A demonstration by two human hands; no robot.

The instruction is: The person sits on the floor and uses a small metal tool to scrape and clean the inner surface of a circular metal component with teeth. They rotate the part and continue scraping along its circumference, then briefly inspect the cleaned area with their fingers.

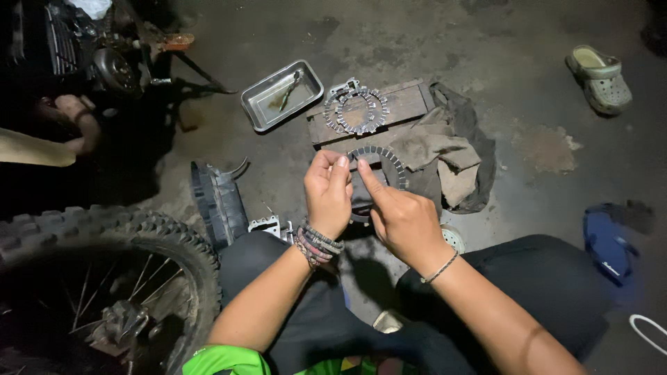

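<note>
Holding a toothed ring [386, 164] between both hands, above the knees and just in front of a wooden block [396, 105]. Left hand [328, 194], beaded bracelets at the wrist, fingers closed on the ring's left edge, thumb and forefinger pinching it. Right hand [401, 217], thin bracelet at the wrist, forefinger stretched up along the ring's near face, other fingers curled beneath; a grip on the ring, though how firm, cannot tell. On the block, more rings [356, 110] stacked flat. Left of the block, a metal tray [258, 104] with a tool lying in it. Right of the block, a crumpled rag [445, 149]. At lower left, a knobbly tyre [118, 229] with spokes. At far left, another person's hand [73, 111] near an engine [114, 69]. On the concrete floor [528, 83] at upper right, a clog [601, 78]
</note>
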